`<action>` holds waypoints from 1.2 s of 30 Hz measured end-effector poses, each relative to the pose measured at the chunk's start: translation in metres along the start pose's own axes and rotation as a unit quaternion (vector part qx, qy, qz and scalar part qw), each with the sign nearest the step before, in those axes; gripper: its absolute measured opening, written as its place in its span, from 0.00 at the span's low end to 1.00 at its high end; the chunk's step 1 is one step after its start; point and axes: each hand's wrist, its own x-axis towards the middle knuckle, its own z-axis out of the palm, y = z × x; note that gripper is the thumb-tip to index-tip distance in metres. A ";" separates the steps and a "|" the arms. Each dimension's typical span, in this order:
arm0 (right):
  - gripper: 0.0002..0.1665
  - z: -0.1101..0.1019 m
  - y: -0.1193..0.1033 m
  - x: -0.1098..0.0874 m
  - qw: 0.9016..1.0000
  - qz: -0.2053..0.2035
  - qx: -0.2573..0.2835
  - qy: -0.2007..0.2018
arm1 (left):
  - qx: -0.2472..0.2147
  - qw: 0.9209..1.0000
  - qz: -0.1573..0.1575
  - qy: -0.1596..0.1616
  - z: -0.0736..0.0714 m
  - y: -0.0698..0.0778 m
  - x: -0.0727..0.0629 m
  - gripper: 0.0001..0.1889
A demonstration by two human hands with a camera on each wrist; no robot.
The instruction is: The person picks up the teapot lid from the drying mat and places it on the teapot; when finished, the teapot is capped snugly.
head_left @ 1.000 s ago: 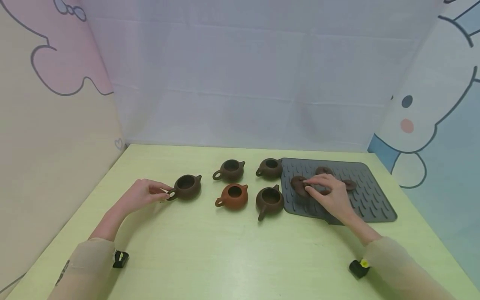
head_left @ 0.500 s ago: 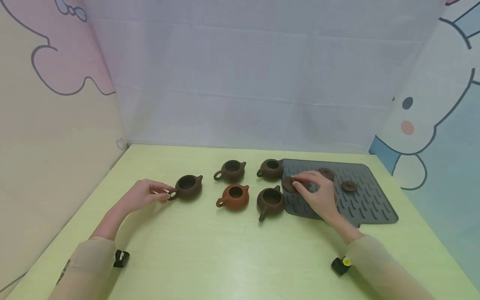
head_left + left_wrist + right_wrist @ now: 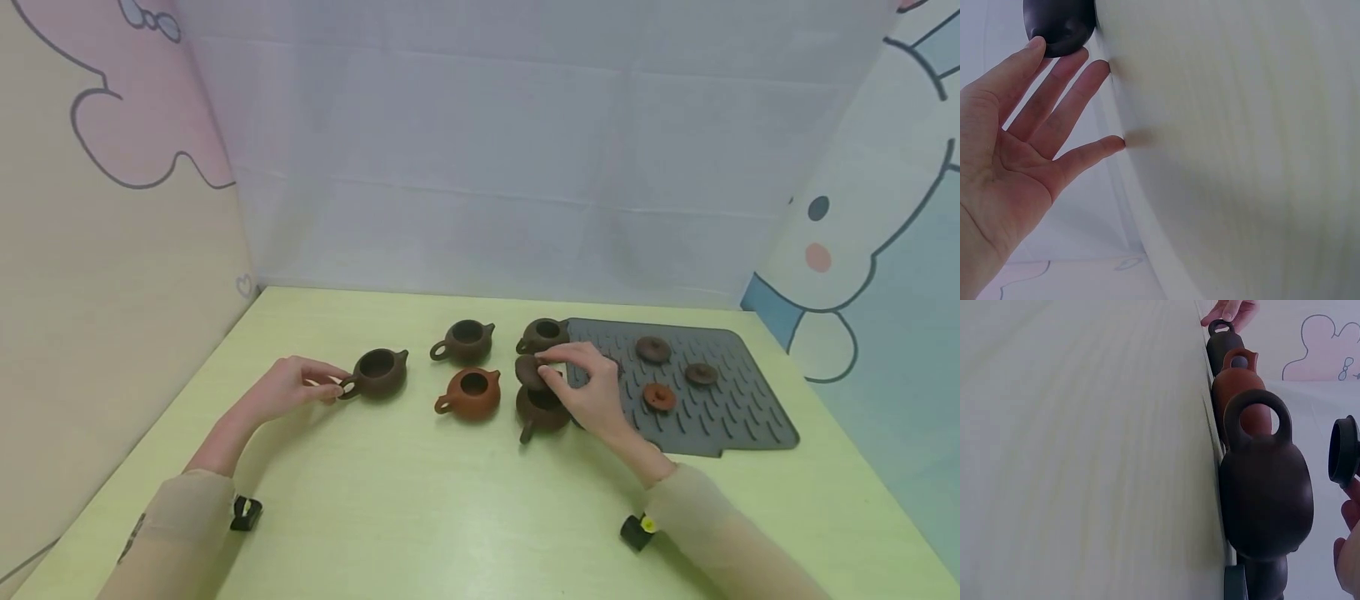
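Note:
My left hand (image 3: 292, 393) pinches the handle of the leftmost dark brown teapot (image 3: 381, 375) between thumb and fingertips. In the left wrist view, the other fingers of that hand (image 3: 1019, 144) are spread and the little fingertip meets the table. My right hand (image 3: 594, 390) pinches a dark brown teapot lid (image 3: 528, 372), tilted and held in the air over the front right dark teapot (image 3: 538, 417). The right wrist view has this lid (image 3: 1345, 451) apart from the teapot (image 3: 1266, 494). Beside that pot stands a reddish-orange teapot (image 3: 468, 398), without a lid.
Two more lidless dark teapots, one back centre (image 3: 468, 343) and one back right (image 3: 542, 336), stand behind. A grey ridged mat (image 3: 738, 417) at right bears a reddish lid (image 3: 660, 398) and dark lids (image 3: 654, 350); one lies partly behind my right hand.
My right hand has lifted the dark lid off the mat and carried it left to above the front right teapot. My left hand stays on its teapot's handle.

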 end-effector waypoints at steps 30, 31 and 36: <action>0.07 0.119 -0.065 0.034 0.997 0.056 0.048 -0.038 | -0.002 1.000 0.006 -0.003 0.000 0.000 0.000 0.17; 0.07 0.123 -0.067 0.035 0.997 0.059 0.033 -0.041 | -0.002 1.000 0.006 -0.002 0.000 0.000 -0.001 0.17; 0.09 0.143 -0.073 0.040 0.996 0.070 -0.003 -0.056 | 0.000 1.000 0.008 0.000 0.000 0.000 -0.003 0.17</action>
